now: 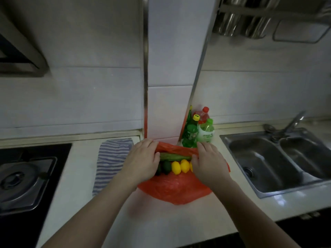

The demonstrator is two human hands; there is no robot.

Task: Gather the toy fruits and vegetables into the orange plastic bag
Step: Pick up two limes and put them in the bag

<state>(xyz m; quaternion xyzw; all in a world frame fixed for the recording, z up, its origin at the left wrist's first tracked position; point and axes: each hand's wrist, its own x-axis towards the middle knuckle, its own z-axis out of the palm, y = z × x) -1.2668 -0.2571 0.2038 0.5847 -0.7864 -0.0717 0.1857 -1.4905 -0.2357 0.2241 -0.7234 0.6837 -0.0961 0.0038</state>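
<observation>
Left hand (143, 161) and right hand (209, 164) each pinch a rim of the orange plastic bag (172, 189), holding its mouth apart. Inside lie a long green toy vegetable (174, 156) and yellow toy lemons (180, 167).

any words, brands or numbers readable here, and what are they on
No text here is legible enough to quote.
Label on the dark green bottle with the yellow cap: too blurred to read.
White label on the pale green bottle: green print, too blurred to read.
The red bottle: no legible label.
The orange plastic bag: no print visible.
</observation>
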